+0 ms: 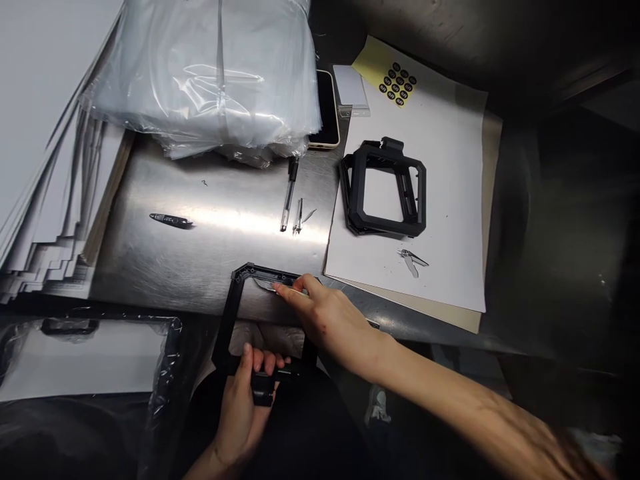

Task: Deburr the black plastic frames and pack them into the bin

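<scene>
A black plastic frame [231, 320] is held over the table's front edge, above the person's lap. My left hand [245, 400] wraps its fingers round the bottom bar of that frame, near a black projecting part [263, 389]. Over the frame's upper right side is my right hand [317, 310], closed on a thin knife. The knife's blade [264, 285] lies along the inside of the top bar; its handle is mostly hidden by the fingers. More black frames [423, 200] rest on white sheets [450, 267] at the right.
Bagged plastic film [200, 73] and a phone [327, 110] lie at the back. Nearer are a pen [289, 193], nail clippers [299, 217], a small black tool [171, 220] and another clipper [413, 261]. Stacked sheets [55, 220] stand left; round stickers [397, 85] lie on the right sheets.
</scene>
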A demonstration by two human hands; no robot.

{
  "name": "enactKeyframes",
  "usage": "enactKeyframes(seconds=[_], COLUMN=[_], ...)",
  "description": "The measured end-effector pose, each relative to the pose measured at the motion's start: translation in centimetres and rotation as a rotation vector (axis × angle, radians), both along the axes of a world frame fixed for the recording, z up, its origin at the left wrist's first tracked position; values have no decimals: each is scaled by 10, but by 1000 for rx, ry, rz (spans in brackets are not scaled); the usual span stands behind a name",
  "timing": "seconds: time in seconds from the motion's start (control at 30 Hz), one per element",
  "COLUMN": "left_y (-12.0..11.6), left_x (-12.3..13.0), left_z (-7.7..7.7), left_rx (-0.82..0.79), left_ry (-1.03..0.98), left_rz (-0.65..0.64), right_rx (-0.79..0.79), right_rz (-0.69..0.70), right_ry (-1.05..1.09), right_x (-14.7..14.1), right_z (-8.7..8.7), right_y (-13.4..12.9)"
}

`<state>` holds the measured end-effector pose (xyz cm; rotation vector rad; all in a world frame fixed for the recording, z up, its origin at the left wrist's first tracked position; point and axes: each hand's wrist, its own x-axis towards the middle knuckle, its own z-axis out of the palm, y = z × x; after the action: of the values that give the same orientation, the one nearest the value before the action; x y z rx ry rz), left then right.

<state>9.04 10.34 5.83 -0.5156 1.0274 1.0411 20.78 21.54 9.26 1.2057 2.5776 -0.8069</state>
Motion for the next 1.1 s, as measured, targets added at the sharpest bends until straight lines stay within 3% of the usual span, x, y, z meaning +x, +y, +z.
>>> enactKeyframes(seconds=[0.43,0.77,1.1], left_y=[0,1,1], left_x=[1,0,1], left_z=[-2,-3,-2], left_rx=[-5,34,25], left_ry=[-7,-22,-5], left_rz=[18,18,34], right_rx=[-23,252,329], right_rz=[-48,71,102], right_ry=[-29,-76,-56], right_x=[-5,-4,-3], right_z=[0,-21,-24], right_y=[-2,-15,-13])
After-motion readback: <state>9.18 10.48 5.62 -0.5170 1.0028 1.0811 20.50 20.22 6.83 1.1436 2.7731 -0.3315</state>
